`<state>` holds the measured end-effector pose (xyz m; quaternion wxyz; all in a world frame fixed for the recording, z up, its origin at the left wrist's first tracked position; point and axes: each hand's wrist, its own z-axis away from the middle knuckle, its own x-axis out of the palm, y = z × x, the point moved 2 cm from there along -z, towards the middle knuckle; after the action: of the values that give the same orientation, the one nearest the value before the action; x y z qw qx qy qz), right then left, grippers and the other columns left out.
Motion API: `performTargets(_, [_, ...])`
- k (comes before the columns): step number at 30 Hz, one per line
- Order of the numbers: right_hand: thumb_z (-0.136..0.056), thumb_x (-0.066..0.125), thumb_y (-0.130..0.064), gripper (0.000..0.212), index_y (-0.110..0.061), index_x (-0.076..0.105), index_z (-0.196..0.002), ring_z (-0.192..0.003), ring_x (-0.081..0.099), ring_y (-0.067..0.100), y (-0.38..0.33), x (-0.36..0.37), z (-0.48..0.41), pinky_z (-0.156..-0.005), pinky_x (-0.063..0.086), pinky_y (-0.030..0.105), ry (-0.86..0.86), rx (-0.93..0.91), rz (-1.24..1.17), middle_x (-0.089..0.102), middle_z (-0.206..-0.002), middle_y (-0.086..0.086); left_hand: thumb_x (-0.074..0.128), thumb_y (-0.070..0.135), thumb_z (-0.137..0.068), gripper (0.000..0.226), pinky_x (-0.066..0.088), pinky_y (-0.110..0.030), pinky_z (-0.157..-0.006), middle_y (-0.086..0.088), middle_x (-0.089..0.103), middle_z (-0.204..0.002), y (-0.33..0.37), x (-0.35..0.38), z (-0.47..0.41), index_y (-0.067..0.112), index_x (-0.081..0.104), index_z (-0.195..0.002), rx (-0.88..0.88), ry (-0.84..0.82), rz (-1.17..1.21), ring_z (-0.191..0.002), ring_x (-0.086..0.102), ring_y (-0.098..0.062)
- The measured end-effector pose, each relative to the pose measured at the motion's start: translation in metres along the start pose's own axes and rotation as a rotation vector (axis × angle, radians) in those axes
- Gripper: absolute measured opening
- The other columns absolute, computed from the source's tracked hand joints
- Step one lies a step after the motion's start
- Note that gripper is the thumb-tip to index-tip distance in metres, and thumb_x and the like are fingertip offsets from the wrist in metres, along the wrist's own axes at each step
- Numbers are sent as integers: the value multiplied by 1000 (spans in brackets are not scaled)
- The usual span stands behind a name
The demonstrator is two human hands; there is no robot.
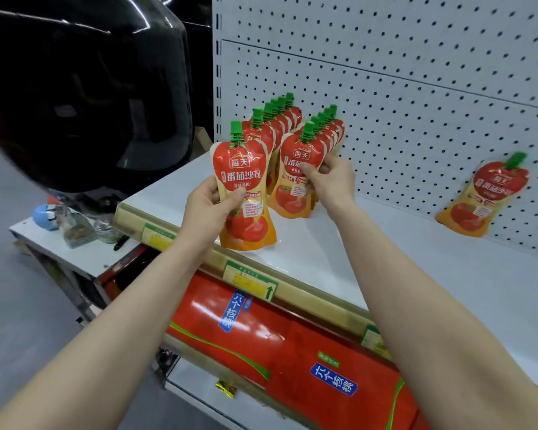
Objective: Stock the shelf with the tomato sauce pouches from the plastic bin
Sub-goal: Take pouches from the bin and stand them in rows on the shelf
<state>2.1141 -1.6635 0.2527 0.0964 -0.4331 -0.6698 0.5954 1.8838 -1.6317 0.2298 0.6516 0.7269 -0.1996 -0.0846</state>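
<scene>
The left hand (207, 209) gripped a glossy, green-capped pouch (246, 193) upright on the white shelf (416, 268); the right hand (326, 178) pinched the front row pouch (295, 184).

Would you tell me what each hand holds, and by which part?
The left hand pinches a pouch at its left edge; the right hand grips the right row's front pouch mid-side.

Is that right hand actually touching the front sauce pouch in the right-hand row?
Touching. The head view shows the right hand with thumb and fingers pinching the front pouch by its right edge.
</scene>
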Motion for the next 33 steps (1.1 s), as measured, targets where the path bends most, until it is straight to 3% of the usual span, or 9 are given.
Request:
performTargets(3, [-79,74,-41,32,-25,65,-105,-83,68,9,-15,-19,17,-81,59,41,126,-56,60,71,-90,-8,66,20,-89,24,55,-28,-75,-1,74,-102,0,8,3,15,63,-112,-8,-41,-8,-93,71,-16])
performTargets(5, [-85,71,-40,25,-20,66,-99,-74,64,7,-27,-34,35,-71,59,38,179,-86,7,68,-83,-7,66,17,-88,23,56,-25,-73,1,74,-100,0,16,7,15,63,-111,1,-85,-2,-90,72,-14])
performTargets(9, [-92,66,-38,25,-13,70,-96,-71,69,5,-45,-46,72,-56,53,23,-253,-20,-148,74,-85,-3,66,12,-88,31,57,-24,-76,-2,74,-102,0,43,14,10,59,-118,0,-203,42,-93,71,-14])
performTargets(12, [-93,67,-23,8,-17,69,-90,-70,70,9,-37,-66,79,-54,52,21,-284,-33,-143,75,-83,-3,67,12,-87,32,57,-27,-81,-2,74,-103,-4,72,20,12,59,-118,-14,-292,48,-96,71,-16])
performTargets(14, [-94,66,-19,7,-20,70,-87,-67,68,8,-28,-86,76,-53,51,20,-240,-21,-132,75,-79,-5,67,11,-86,32,56,-28,-84,-1,73,-106,-10,92,23,14,60,-117,-26,-343,46,-99,70,-15])
performTargets(19, [-94,65,-19,9,-16,68,-86,-71,70,13,-6,-135,53,-61,58,23,-83,40,-97,74,-85,6,70,17,-86,45,54,-32,-92,2,67,-117,-31,129,19,16,55,-129,40,-375,-148,-106,65,-12])
performTargets(25, [-98,59,-16,12,-6,66,-96,-72,69,12,24,-161,-7,-66,59,25,47,46,-66,70,-82,2,53,17,-96,47,40,-23,-93,-2,46,-145,-47,187,-11,16,42,-142,93,-421,-470,-126,50,-19])
performTargets(31, [-100,56,-15,18,-1,66,-95,-78,71,17,54,-142,-60,-70,60,28,12,-7,-47,71,-84,6,48,17,-98,53,40,-39,-109,-6,41,-147,-68,224,-61,18,30,-148,43,-415,-621,-132,45,-23])
performTargets(33, [-99,55,-17,23,2,66,-97,-88,72,27,62,-136,-76,-76,62,37,9,-31,-14,72,-91,13,48,16,-98,55,40,-38,-108,-8,42,-146,-72,231,-75,18,28,-149,56,-399,-630,-130,45,-24])
